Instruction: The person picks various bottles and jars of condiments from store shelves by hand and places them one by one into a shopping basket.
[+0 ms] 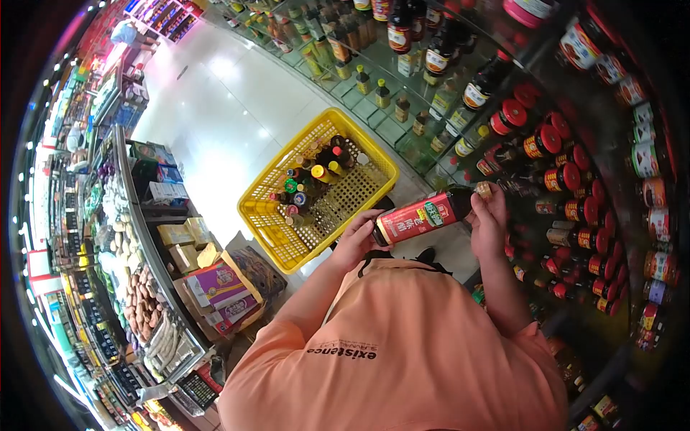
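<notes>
A dark bottle with a red label (417,218) lies sideways in front of my chest, held between both hands. My left hand (354,239) grips its base end. At the neck end, by the gold-coloured cap, are the fingers of my right hand (489,215), wrapped round the bottle's top. Just beyond my left hand stands a yellow basket (272,244) with several dark bottles (316,172) inside, their caps red, yellow, green and white.
Glass shelves (345,90) of bottles run along the upper right, with red-lidded jars (550,140) at the right. Cardboard boxes (223,287) and a produce counter (133,215) are at the left. A person (129,34) is far off at the upper left, beyond the tiled floor (215,79).
</notes>
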A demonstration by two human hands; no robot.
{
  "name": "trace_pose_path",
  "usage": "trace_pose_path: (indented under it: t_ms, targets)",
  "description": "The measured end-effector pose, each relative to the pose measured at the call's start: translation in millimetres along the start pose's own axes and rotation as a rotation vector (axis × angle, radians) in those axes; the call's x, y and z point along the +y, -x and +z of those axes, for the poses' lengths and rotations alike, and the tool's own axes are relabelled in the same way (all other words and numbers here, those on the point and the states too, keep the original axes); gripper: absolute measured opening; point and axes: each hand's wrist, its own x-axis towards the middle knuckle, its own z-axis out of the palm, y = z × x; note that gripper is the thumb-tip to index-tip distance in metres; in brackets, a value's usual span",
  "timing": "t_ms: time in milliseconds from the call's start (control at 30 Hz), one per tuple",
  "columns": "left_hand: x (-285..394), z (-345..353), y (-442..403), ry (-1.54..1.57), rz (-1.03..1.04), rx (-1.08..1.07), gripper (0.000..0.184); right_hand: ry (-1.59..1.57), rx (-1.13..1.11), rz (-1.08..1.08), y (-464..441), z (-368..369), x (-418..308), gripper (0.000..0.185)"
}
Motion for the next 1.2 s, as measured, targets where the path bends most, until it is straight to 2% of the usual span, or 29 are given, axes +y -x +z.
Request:
trace_pose_path:
  t_ms: [400, 667, 767, 833, 933, 1100, 1200]
  targets:
    - [64, -70, 22, -0.025, 0.155, 0.058, 0.045, -0.095, -0.076, 0.016, -35, 116, 22, 0.033]
    - [91, -97, 20, -0.136, 0.243, 0.067, 0.047, -0.140, -0.057, 0.072, -48, 145, 38, 0.030]
    - [95, -104, 17, -0.208, 0.214, 0.074, 0.055, -0.160, -0.060, 0.095, -49, 154, 38, 0.027]
    - [102, -98, 15, -0.225, 0.297, 0.066, 0.044, -0.167, -0.049, 0.109, -51, 156, 37, 0.025]
    - [107, -97, 13, -0.152, 0.237, 0.105, 0.042, -0.124, -0.034, 0.111, -55, 153, 36, 0.022]
    - [111, -97, 11, -0.196, 0.230, 0.088, 0.043, -0.074, 0.037, 0.142, -57, 172, 22, 0.020]
    - [107, -95, 12, -0.063, 0.179, 0.060, 0.047, -0.045, 0.021, 0.124, -64, 170, 23, 0.019]
